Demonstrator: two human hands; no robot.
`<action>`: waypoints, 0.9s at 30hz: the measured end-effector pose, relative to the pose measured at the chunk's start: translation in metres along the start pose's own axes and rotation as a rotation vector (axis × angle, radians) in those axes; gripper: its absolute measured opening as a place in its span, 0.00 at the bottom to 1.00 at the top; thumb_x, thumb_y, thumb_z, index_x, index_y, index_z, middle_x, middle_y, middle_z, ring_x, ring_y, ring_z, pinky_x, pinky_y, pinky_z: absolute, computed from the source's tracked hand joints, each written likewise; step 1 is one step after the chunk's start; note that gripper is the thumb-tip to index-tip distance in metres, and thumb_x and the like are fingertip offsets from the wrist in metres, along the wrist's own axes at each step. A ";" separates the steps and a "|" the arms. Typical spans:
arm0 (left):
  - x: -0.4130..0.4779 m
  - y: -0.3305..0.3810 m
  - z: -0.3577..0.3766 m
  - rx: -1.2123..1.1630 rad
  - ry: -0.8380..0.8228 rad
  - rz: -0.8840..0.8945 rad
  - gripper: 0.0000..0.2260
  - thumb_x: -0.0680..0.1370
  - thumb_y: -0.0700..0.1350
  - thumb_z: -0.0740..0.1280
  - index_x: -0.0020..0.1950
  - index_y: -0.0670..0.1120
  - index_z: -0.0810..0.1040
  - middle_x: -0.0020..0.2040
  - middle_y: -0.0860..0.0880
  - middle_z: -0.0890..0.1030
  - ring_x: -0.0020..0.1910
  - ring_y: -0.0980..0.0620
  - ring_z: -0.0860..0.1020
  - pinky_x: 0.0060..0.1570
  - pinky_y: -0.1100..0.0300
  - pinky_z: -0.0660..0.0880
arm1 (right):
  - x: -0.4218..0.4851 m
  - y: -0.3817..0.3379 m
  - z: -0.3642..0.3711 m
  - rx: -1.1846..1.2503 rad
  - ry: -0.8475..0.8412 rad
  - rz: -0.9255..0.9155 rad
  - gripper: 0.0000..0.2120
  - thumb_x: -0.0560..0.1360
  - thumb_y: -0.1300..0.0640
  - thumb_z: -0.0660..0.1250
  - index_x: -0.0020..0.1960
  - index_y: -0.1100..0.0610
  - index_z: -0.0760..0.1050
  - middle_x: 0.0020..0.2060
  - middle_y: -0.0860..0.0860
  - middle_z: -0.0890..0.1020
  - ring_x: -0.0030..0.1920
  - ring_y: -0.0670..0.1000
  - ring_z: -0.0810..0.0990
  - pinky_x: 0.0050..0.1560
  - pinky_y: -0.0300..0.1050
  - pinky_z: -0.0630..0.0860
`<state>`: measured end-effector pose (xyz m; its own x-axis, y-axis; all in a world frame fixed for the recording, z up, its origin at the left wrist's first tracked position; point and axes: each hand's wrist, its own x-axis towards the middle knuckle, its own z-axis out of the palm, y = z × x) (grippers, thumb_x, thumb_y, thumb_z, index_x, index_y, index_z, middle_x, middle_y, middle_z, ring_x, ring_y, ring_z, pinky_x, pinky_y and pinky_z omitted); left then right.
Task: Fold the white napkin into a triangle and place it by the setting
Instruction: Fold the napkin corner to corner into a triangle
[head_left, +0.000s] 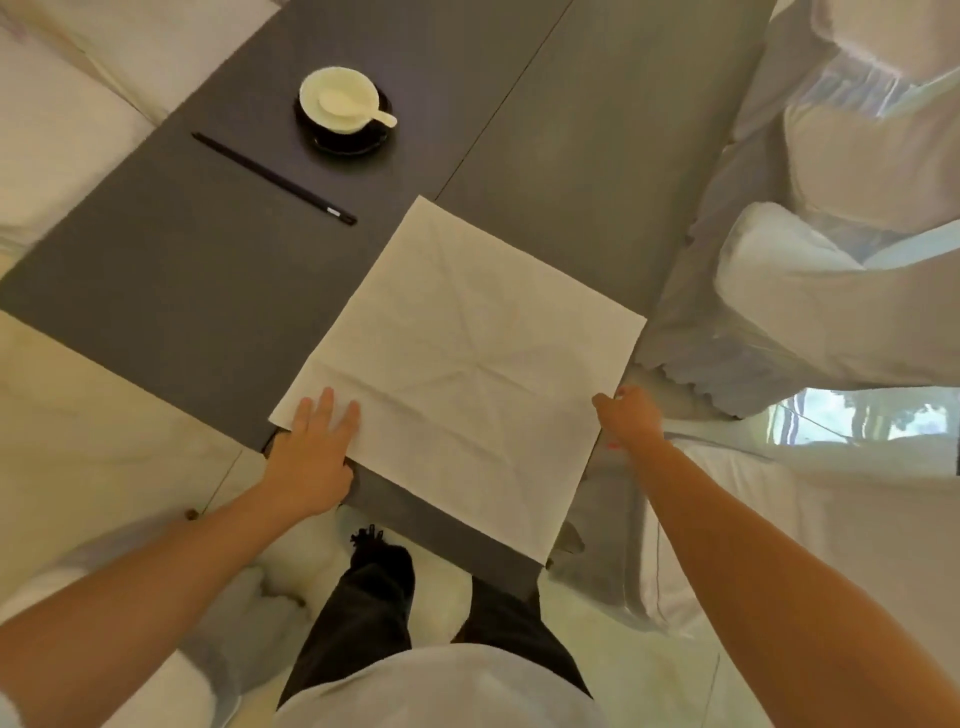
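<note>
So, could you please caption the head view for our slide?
White napkin lies unfolded on the grey table; left hand flat on one corner, right hand at another.

napkin (457, 358) flat on table (182, 291) near edge — chopsticks (274, 179) beyond-left | bowl (338, 101) behind chopsticks

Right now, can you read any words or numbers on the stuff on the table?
No words or numbers can be read anywhere.
chopsticks: a small pale mark near the closer end, too small and blurred to read.
napkin: plain white, only fold creases.
bowl, spoon and saucer: no writing shows.
table: plain grey, no labels.
</note>
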<state>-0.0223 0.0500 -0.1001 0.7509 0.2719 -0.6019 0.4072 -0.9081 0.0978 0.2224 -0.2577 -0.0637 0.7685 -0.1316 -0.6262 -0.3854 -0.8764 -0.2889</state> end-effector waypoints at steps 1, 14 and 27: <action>0.002 0.002 0.001 -0.010 0.010 -0.014 0.36 0.78 0.51 0.60 0.80 0.51 0.42 0.81 0.42 0.42 0.78 0.37 0.45 0.70 0.40 0.63 | 0.014 -0.003 -0.001 0.020 0.012 0.007 0.27 0.74 0.50 0.64 0.68 0.62 0.68 0.60 0.59 0.79 0.50 0.60 0.81 0.49 0.52 0.80; 0.009 0.012 -0.006 -0.299 0.007 -0.163 0.31 0.79 0.47 0.63 0.79 0.56 0.53 0.81 0.48 0.45 0.80 0.45 0.45 0.74 0.47 0.59 | 0.139 -0.013 -0.033 0.368 0.101 0.019 0.14 0.72 0.52 0.71 0.53 0.60 0.78 0.51 0.61 0.83 0.48 0.61 0.82 0.52 0.59 0.80; 0.007 0.000 -0.015 -0.240 -0.131 -0.088 0.32 0.80 0.46 0.58 0.79 0.60 0.47 0.81 0.53 0.39 0.80 0.48 0.42 0.75 0.49 0.58 | 0.124 -0.023 -0.030 0.364 0.262 0.134 0.07 0.71 0.62 0.67 0.49 0.58 0.77 0.41 0.58 0.80 0.33 0.57 0.79 0.35 0.46 0.78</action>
<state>-0.0099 0.0566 -0.0924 0.6402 0.2885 -0.7120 0.5908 -0.7773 0.2162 0.3422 -0.2674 -0.1130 0.7849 -0.3856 -0.4849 -0.6079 -0.6303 -0.4828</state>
